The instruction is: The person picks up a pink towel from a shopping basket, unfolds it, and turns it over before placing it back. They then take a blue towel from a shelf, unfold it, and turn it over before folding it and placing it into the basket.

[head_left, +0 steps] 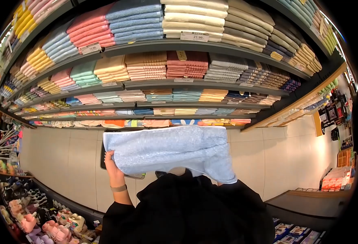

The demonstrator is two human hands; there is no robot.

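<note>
A light blue towel (171, 148) is stretched out sideways in front of my body, creased along its length. At its left end, my left hand (110, 162) is closed on the edge, with the fingers partly behind the cloth. The towel's right end droops over my right hand (220, 184), of which only a sliver of skin shows near the sleeve; its fingers are hidden. Below the towel, a dark basket or cart (102, 156) is mostly covered, with only parts of its rim visible.
Shelves ahead hold stacks of folded towels, including a blue stack (135, 22) and a cream stack (194, 18). A price tag (194, 36) hangs on the upper shelf edge. Slippers (56, 231) fill a display at lower left. Pale tiles (81, 162) cover the floor.
</note>
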